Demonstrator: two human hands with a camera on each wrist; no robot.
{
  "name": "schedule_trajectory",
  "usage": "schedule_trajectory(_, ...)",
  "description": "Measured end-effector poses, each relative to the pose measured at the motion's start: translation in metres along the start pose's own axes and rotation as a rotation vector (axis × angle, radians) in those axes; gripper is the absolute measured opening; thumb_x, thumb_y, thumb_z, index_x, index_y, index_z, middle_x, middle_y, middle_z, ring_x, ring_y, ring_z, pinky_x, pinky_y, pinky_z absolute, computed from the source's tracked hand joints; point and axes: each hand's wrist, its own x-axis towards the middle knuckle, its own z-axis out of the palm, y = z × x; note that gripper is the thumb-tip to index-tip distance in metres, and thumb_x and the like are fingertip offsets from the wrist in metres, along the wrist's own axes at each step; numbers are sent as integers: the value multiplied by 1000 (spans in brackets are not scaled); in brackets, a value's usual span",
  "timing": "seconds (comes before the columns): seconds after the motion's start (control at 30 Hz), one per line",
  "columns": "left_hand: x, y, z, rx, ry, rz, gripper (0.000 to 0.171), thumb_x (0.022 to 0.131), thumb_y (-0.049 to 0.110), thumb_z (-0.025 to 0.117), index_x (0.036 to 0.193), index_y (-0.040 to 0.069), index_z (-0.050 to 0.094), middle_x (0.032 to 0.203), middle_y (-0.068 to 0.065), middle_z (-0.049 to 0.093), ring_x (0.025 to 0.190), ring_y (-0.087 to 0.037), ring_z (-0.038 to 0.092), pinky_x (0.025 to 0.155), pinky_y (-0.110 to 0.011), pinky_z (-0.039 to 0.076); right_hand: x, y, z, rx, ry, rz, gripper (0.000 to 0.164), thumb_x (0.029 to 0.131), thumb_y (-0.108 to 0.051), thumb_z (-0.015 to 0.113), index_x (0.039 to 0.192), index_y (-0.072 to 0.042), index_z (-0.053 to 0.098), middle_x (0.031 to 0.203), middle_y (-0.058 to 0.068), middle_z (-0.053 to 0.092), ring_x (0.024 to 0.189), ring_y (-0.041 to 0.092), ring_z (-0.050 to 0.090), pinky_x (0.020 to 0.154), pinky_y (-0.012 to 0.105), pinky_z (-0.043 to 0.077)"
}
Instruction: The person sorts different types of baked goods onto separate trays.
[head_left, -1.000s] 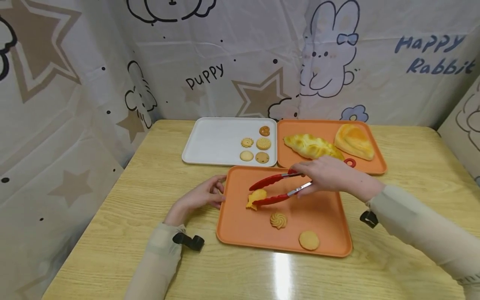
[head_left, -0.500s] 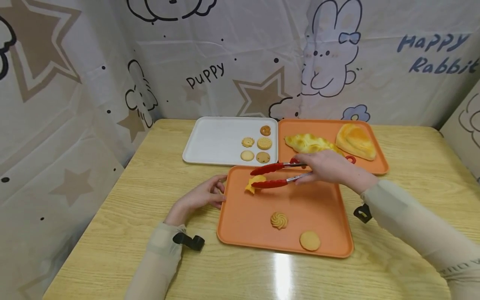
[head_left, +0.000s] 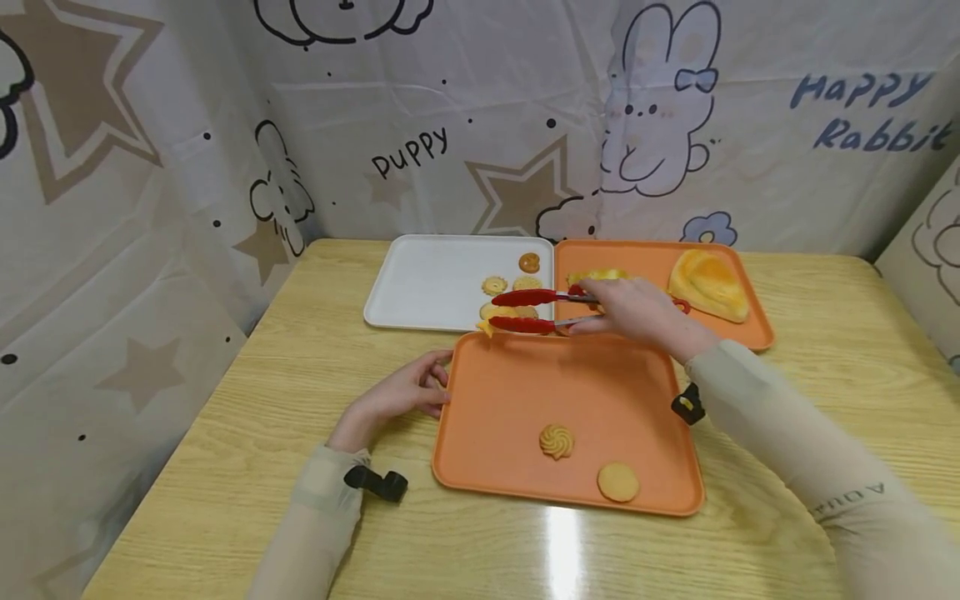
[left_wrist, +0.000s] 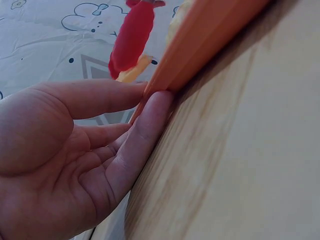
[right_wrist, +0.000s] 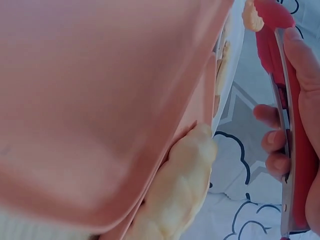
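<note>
My right hand (head_left: 637,312) grips red-tipped metal tongs (head_left: 522,325). Between the tong tips is a yellow fish-shaped cookie (head_left: 486,327), held over the near right corner of the white tray (head_left: 427,283); the tongs partly hide it. In the right wrist view the fingers wrap the tong handles, and the cookie (right_wrist: 252,17) shows at the tips. My left hand (head_left: 401,387) pinches the left rim of the front orange tray (head_left: 487,450) between thumb and fingers, as the left wrist view shows. A swirl cookie (head_left: 557,442) and a round flat cookie (head_left: 618,482) lie on that tray.
Several cookies, one a brown pretzel-shaped piece (head_left: 529,262), sit on the white tray's right side. Beside it, a back orange tray (head_left: 652,258) bears a long braided bread (head_left: 596,275), partly behind my right hand, and a triangular bread (head_left: 708,283). A printed cloth hangs behind.
The tongs have lifted the fish-shaped cookie from the front orange tray and carried it away from me, over the white tray's near edge. My left hand stays on the rim.
</note>
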Motion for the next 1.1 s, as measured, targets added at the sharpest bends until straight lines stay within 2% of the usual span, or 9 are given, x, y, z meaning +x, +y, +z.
schedule_trajectory(0.07,1,0,0,3,0,-1,71,83,-2,57,143,1,19,98,-10,41,78,-14,51,65,-31,56,6,-2,-1,8,-5,23,60,70,-56,68,111,-15,54,81,1,61,65,17,55,51,34,45)
schedule_trajectory(0.23,0,1,-2,8,-2,-1,71,84,-2,57,143,1,18,99,-11,41,79,-14,51,66,-32,56,24,-7,1,22,-1,58,54,71,-57,67,102,-14,52,70,-1,55,55,17,49,42,30,37)
schedule_trajectory(0.37,1,1,-3,15,3,-4,70,84,-1,58,143,3,21,100,-11,41,79,-15,51,67,-33,56,39,-8,4,33,15,103,53,72,-57,66,96,-14,50,67,0,49,53,18,46,41,28,34)
schedule_trajectory(0.6,0,-1,-3,-3,-12,13,71,83,-1,57,143,1,18,100,-12,41,78,-14,51,66,-33,56,60,-8,11,27,-9,204,56,74,-58,63,98,-9,50,67,6,51,54,23,49,40,30,37)
schedule_trajectory(0.87,0,-1,-2,-5,-5,3,71,83,-1,57,143,2,19,100,-11,41,79,-15,51,66,-32,56,75,-11,14,18,-68,347,64,79,-59,57,112,-4,47,67,9,52,53,25,51,36,29,37)
schedule_trajectory(0.97,0,-1,-2,1,-5,0,71,83,-1,57,143,3,19,100,-11,41,79,-15,51,66,-32,56,80,-14,16,15,-57,375,64,79,-58,57,110,-3,48,65,9,51,52,24,52,36,28,37)
schedule_trajectory(1.1,-1,-1,-1,2,-8,-4,72,83,-1,57,143,2,18,100,-11,41,79,-15,51,67,-33,56,87,-18,22,8,-39,408,62,78,-59,58,101,-2,50,66,9,52,54,25,53,39,30,40)
